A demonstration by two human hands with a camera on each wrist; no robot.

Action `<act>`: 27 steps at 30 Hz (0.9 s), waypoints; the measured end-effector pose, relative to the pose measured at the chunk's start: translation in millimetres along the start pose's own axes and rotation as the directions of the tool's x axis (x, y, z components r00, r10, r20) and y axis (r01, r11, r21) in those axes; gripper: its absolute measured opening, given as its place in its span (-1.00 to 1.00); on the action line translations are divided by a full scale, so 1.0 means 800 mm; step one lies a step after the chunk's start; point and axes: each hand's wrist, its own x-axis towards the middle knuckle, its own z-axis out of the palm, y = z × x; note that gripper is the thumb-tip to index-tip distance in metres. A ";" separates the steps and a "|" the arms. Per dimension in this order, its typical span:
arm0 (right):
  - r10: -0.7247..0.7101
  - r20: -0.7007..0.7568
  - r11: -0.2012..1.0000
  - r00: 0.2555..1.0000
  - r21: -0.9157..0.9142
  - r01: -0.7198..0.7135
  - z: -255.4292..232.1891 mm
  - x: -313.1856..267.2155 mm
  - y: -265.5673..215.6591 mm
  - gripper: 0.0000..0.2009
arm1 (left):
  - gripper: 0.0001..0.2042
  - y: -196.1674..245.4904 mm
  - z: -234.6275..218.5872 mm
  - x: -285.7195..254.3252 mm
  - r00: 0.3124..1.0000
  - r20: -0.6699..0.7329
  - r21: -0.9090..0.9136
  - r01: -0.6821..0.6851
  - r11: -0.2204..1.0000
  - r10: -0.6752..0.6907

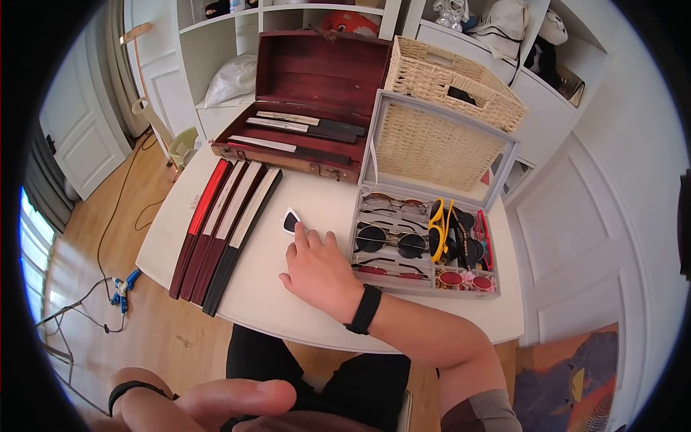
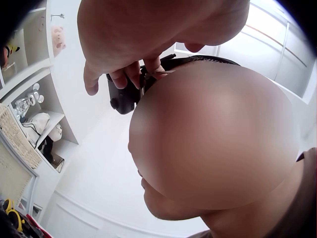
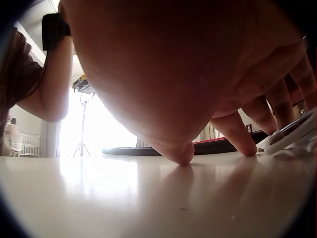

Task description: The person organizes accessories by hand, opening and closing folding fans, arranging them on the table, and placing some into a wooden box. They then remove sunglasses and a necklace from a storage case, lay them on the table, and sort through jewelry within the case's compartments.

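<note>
My right hand (image 1: pixel 317 270) rests on the white table (image 1: pixel 317 194), fingers spread loosely. Its fingertips are right at a pair of sunglasses (image 1: pixel 290 222) with a white frame and dark lenses, partly hidden beneath them. In the right wrist view the thumb (image 3: pixel 179 155) touches the tabletop apart from the white frame (image 3: pixel 290 139). My left hand (image 1: pixel 234 399) is raised near the head, a finger or thumb extended. In the left wrist view its hanging fingers (image 2: pixel 119 79) overlap a black head-worn device (image 2: pixel 124 96); nothing shows in their grasp.
Several folded fans (image 1: pixel 223 230) lie at the left table edge. Behind them stands an open dark-red wooden case (image 1: pixel 317 75) holding more fans. A grey lidded box (image 1: pixel 403 284) of eyewear sits right, its lid leaning near a woven basket (image 1: pixel 461 79).
</note>
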 end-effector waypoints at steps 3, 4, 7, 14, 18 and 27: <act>0.001 0.006 1.000 1.000 0.000 -0.001 -0.001 0.000 0.000 -0.50 | -0.87 -0.010 -0.017 0.004 0.999 0.047 -0.143 0.006 0.990 0.000; 0.001 0.007 1.000 1.000 0.002 -0.001 -0.001 0.000 0.000 -0.50 | -0.87 -0.015 -0.019 0.005 0.999 0.041 -0.179 0.016 0.984 -0.009; -0.002 0.006 1.000 1.000 -0.017 0.002 -0.001 0.000 0.000 -0.50 | -0.87 -0.027 -0.022 0.007 0.999 0.023 -0.282 0.050 0.958 -0.045; -0.001 -0.006 1.000 1.000 -0.010 0.001 0.000 0.001 0.000 -0.50 | -0.88 -0.051 -0.034 0.028 0.886 0.419 -0.047 -0.199 0.979 0.200; 0.000 0.003 1.000 1.000 -0.005 0.000 -0.001 0.001 0.000 -0.50 | -0.88 -0.045 -0.026 0.036 0.862 0.466 -0.078 -0.184 0.980 0.199; -0.007 0.004 1.000 1.000 -0.017 0.007 -0.003 0.000 0.001 -0.50 | -0.72 -0.054 -0.054 0.049 0.816 0.431 -0.358 -0.237 0.903 0.384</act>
